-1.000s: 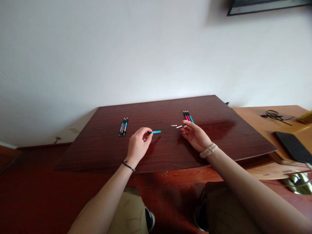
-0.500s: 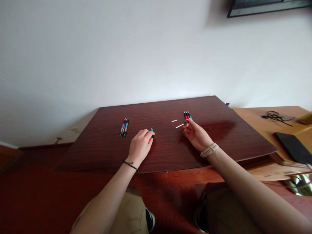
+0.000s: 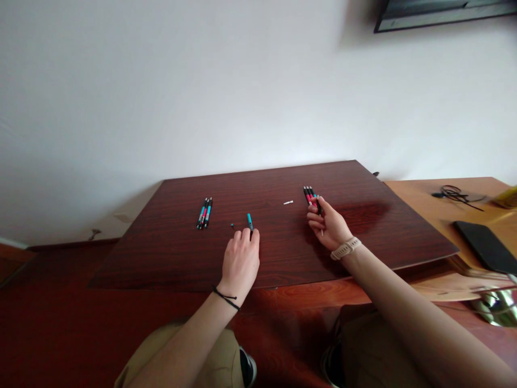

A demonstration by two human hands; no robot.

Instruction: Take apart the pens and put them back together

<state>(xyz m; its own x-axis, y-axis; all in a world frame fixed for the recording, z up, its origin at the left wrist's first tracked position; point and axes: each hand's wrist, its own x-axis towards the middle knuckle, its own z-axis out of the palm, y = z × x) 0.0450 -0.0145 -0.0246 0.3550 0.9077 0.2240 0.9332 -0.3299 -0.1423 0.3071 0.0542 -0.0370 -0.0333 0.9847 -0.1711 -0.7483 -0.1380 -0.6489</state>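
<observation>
My left hand (image 3: 241, 261) is closed over the near end of a teal pen barrel (image 3: 249, 220), which points away from me on the table. Left of that barrel lies a small teal piece (image 3: 232, 225). Raised over the table's right side, my right hand (image 3: 328, 220) pinches a black pen part (image 3: 319, 206); a thin white tip shows under the fingers. Beside this hand several pens (image 3: 308, 195) in black, pink and teal lie in a row, partly covered by it. A small white piece (image 3: 288, 202) rests between the two hands. Another group of pens (image 3: 204, 213) lies at left.
The dark wooden table (image 3: 266, 186) stands against a white wall. At right, a lighter wooden desk (image 3: 416, 196) holds a black cable (image 3: 454, 195) and a flat black device (image 3: 484, 245). A screen (image 3: 444, 19) hangs at upper right.
My left hand has shifted right and nearer, exposing more of the teal barrel and the small teal piece. My right hand has turned the black part; its thin white rod no longer points left.
</observation>
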